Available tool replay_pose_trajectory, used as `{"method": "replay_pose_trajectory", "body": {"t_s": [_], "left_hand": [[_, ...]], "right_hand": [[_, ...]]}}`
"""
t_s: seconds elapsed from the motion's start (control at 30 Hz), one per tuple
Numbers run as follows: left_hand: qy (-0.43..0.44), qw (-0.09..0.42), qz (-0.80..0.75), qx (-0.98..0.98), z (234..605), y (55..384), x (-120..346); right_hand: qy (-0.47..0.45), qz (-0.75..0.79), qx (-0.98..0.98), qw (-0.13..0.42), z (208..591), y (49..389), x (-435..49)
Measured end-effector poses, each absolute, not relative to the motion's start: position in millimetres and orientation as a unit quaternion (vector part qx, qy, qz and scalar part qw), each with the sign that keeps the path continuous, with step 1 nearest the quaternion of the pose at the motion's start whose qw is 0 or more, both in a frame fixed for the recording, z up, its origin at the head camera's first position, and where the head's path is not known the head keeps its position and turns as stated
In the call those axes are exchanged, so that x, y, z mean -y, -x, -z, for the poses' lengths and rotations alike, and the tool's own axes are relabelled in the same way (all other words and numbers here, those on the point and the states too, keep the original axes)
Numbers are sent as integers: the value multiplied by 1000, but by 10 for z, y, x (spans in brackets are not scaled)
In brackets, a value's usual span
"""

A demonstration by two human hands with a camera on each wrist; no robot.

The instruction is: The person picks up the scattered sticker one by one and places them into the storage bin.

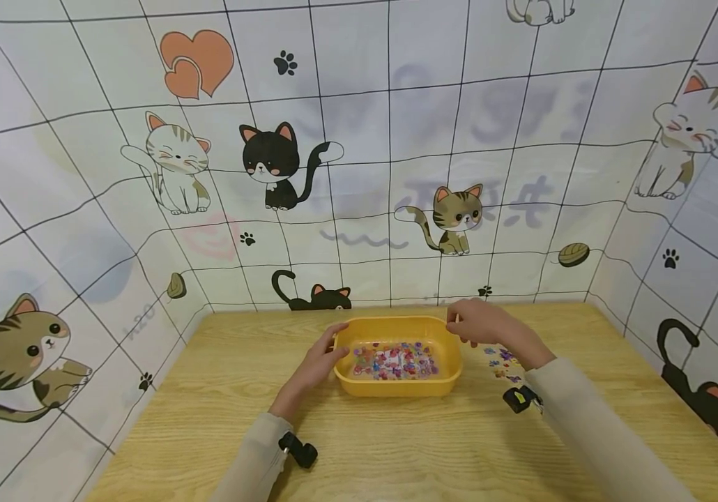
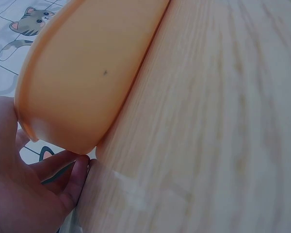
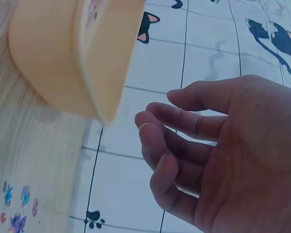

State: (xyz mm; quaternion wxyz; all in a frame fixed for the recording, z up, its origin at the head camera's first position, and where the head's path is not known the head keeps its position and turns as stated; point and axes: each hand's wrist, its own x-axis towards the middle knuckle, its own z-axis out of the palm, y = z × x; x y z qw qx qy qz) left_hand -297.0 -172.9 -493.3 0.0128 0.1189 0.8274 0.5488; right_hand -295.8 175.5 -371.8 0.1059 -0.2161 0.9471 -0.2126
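A yellow plastic basin (image 1: 396, 388) stands on the table, with many small colourful pieces (image 1: 390, 362) over its floor and a whitish patch among them. My left hand (image 1: 320, 359) grips the basin's left end, thumb over the rim and fingers curled against the outside; the left wrist view shows this hand (image 2: 26, 179) at the basin wall (image 2: 87, 73). Beside the far right corner of the rim is my right hand (image 1: 483, 324). In the right wrist view its fingers (image 3: 157, 141) curl loosely, apart from the basin (image 3: 53, 68), with nothing visible between them.
On the wooden table (image 1: 221, 397), right of the basin, lie several small colourful flat pieces (image 1: 502, 359), which look like stickers. A wall covering (image 1: 359, 174) with printed cats surrounds the table's back and sides. Each sleeve carries a small black device (image 1: 299, 450) at the wrist.
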Motion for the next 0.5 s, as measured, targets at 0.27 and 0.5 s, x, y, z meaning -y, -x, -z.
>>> {"method": "replay_pose_trajectory", "body": {"t_s": [0.27,0.5], "left_hand": [[-115,2,-545,-831,5046,3043,1755],[-129,9,-549,-826,5069,3081,1792]], "right_hand": [[190,275,-941,48,3849,2877,-2120],[157,318,-935,-6,4054,2811,-2404]]}}
